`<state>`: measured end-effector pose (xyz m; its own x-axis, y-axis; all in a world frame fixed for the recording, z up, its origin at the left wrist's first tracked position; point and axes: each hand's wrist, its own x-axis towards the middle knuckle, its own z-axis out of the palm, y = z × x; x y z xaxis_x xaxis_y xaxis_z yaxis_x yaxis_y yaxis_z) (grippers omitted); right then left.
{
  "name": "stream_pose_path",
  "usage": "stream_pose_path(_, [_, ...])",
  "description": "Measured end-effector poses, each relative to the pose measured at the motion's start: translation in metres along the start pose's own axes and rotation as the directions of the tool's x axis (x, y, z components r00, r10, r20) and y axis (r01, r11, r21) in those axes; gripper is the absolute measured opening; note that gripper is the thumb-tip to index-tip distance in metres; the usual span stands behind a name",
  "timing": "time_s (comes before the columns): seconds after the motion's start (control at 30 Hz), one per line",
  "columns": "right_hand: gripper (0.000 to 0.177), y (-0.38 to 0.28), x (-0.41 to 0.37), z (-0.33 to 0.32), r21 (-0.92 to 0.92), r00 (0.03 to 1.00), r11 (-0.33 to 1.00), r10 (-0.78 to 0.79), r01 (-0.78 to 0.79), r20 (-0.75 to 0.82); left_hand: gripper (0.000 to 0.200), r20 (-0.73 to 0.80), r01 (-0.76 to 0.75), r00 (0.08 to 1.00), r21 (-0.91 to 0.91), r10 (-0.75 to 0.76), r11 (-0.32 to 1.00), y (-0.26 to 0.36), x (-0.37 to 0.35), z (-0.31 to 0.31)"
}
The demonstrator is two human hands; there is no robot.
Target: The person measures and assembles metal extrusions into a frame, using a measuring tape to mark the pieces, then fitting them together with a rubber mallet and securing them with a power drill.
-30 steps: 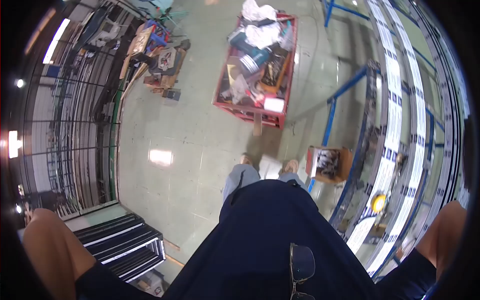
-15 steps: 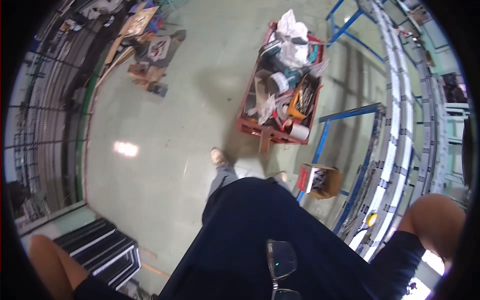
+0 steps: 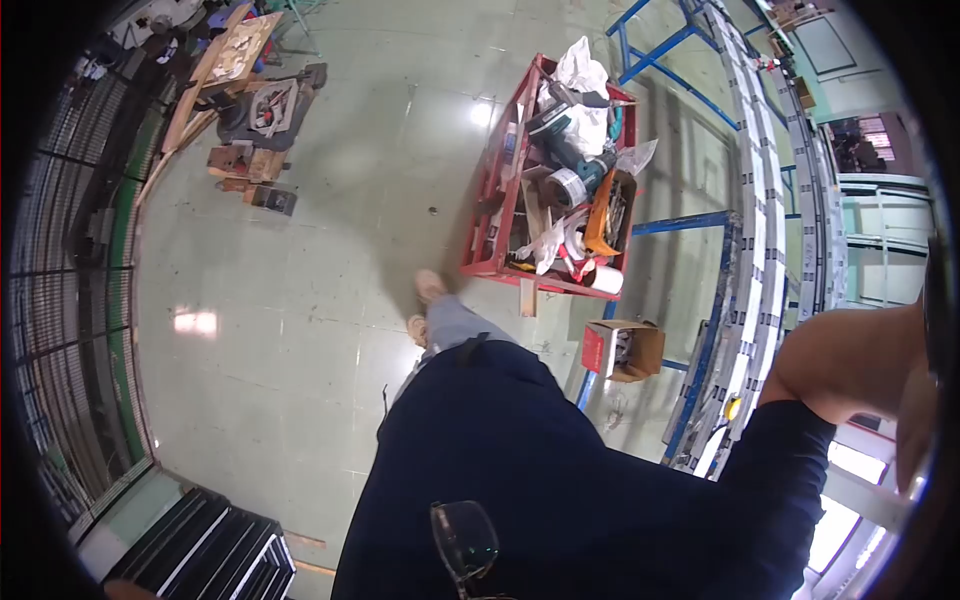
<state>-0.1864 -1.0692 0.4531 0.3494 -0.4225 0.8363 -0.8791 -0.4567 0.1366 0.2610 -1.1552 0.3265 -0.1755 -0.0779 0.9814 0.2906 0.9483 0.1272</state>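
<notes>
My right arm is bent at the right side, its dark sleeve ending near the elbow. A blurred part of my right hand (image 3: 914, 430) shows at the right edge of the view; its fingers and anything in them cannot be made out. Only a sliver of my left arm (image 3: 130, 591) shows at the bottom left, and my left hand is out of view. A pair of glasses (image 3: 465, 540) hangs on the front of my dark shirt (image 3: 600, 500). Beyond my feet stands a red crate (image 3: 540, 285) holding a drill, white plastic bags, an orange container and a tape roll.
An open cardboard box (image 3: 645, 352) sits right of my legs, by a blue metal frame (image 3: 685, 224). Long wrapped profiles (image 3: 755, 250) run along the right. Racks of bars (image 3: 70, 330) line the left. Wood pieces and tools lie on the floor at the upper left.
The view has shifted and my feet have changed position. My left arm has mostly dropped out of view, while my right forearm shows more, reaching to the right edge.
</notes>
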Motion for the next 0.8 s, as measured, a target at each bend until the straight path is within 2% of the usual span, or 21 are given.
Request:
stream_pose_path(0.2, [0.061,0.011,0.072,0.021,-0.065,0.996,0.995,-0.072,0.075,0.055,0.018,-0.101,-0.010,0.995,-0.027,0.007,1.000,-0.058,-0.021,-0.026])
stream_pose_path(0.53, [0.062,0.026,0.109,0.105,-0.094,1.000,0.995,-0.019,0.019,0.002,0.018,-0.052,-0.022,0.998,-0.004,0.021,1.000,-0.165,-0.012,-0.092])
stream_pose_path(0.67, [0.062,0.026,0.112,0.140,-0.088,0.999,0.996,0.032,-0.032,0.001,0.018,-0.025,0.020,0.999,0.033,-0.019,0.999,-0.191,-0.006,-0.126])
stream_pose_path(0.8, [0.062,0.004,0.116,0.160,-0.114,0.998,0.991,0.064,-0.066,-0.018,0.018,0.014,0.000,1.000,0.011,-0.001,1.000,-0.210,0.004,-0.154])
